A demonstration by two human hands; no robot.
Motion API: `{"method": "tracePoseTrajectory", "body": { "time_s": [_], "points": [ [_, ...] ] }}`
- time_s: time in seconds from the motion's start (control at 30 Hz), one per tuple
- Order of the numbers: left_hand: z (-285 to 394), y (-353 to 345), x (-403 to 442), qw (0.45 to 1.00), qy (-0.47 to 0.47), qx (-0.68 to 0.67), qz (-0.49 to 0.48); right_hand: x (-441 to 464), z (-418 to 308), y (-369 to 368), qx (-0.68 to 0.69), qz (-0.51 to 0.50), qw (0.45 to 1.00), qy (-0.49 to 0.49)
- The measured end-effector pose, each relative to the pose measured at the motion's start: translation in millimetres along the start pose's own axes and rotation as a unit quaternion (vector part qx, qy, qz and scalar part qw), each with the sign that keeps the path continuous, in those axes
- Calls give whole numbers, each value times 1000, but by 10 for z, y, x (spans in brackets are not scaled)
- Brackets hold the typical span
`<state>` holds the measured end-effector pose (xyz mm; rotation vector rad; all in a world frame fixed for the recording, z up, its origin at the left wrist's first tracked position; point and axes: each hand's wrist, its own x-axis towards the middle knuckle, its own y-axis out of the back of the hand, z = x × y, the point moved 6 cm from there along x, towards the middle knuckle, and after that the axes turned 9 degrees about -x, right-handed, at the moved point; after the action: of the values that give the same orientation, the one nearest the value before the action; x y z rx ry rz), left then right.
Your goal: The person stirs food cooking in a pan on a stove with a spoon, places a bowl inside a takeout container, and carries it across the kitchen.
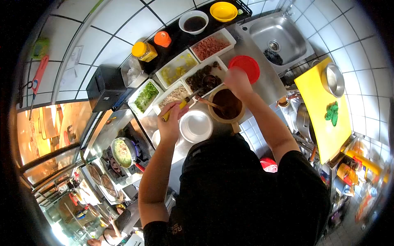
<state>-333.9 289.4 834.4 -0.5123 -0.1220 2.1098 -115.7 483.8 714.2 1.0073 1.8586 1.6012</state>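
My left hand [170, 115] is closed around the yellow handle [166, 117] of a ladle, whose bowl [210, 81] rests in the white tray of dark chopped food [198, 78]. Motion smears my right hand [238, 80], which is at the lower left edge of a round red lid or plate [251, 65]; its fingers cannot be made out. Just below it stands a brown pot of dark sauce [226, 104] with a wooden-looking spoon [209, 102] in it. Stacked white bowls [196, 126] sit between my forearms.
White trays hold chopped greens [145, 97], yellow pieces [177, 70] and reddish meat [210, 46]. A pan [123, 151] is on the stove at left. The sink [276, 35] is at upper right, beside a yellow board [320, 110]. Another person [113, 235] is at lower left.
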Motion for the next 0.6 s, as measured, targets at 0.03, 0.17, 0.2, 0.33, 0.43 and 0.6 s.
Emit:
{"method": "tracePoseTrajectory", "body": {
  "time_s": [0.03,0.17,0.2,0.33,0.43,0.6],
  "points": [
    [-1,30,3,1000,-1,-20,10,-5,-2,5,-2,-12,1000,2],
    [9,128,-5,995,-6,-89,44,-87,-39,98,39,-3,999,-5],
    [22,140,-17,993,-7,-103,51,-112,-39,126,61,11,998,-12],
    [95,212,-92,986,-28,-151,65,-161,-39,211,78,44,995,-34],
    [181,291,-200,978,-38,-183,89,-229,-8,338,94,74,992,-44],
    [422,670,-556,964,-54,-235,116,-437,201,374,312,101,938,-115]
  ]
}}
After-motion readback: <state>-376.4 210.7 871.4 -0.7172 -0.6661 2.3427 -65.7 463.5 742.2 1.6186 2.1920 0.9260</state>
